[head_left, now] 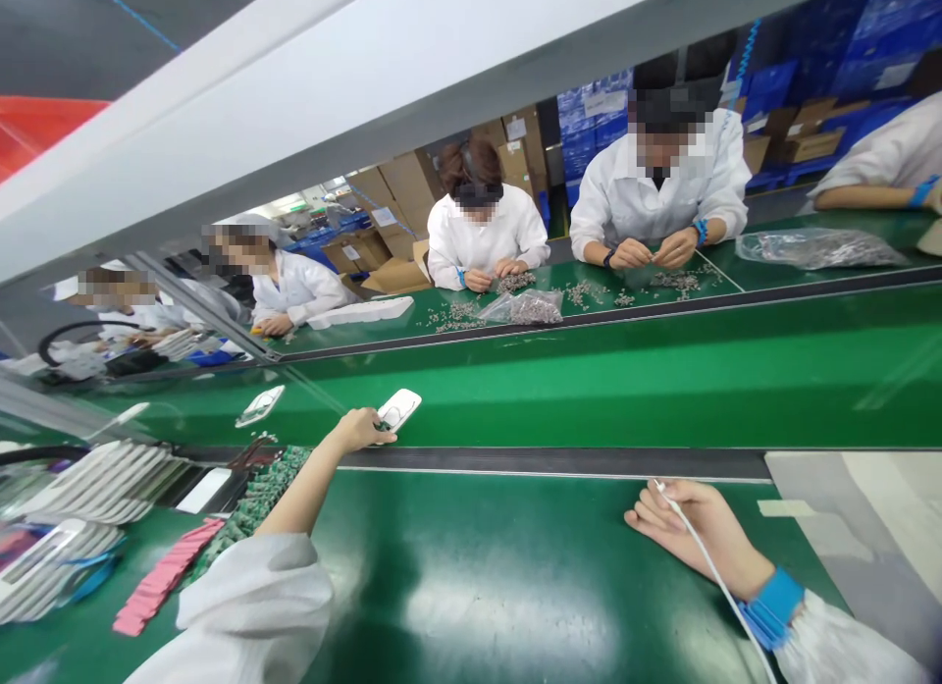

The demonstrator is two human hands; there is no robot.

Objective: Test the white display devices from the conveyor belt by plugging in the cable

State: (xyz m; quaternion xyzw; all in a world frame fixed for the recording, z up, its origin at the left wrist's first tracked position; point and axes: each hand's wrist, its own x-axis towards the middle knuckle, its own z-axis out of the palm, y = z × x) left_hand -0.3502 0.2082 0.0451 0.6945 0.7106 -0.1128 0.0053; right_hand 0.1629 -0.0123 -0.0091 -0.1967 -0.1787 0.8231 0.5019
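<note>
My left hand reaches out over the green belt. It is closed on the near end of a white plastic housing with a thin dark wire and a bit of green board in it. Above the near worktop, my right hand is closed around a white cable near its tip, between thumb and fingers. The cable runs down past a blue wristband and out at the bottom edge. Another white housing lies on the belt further left.
On the left stand green circuit boards in a row, pink strips and stacked white casings. A grey mat lies at the right. Across the belt, several co-workers in white coats handle small parts. A white beam crosses overhead.
</note>
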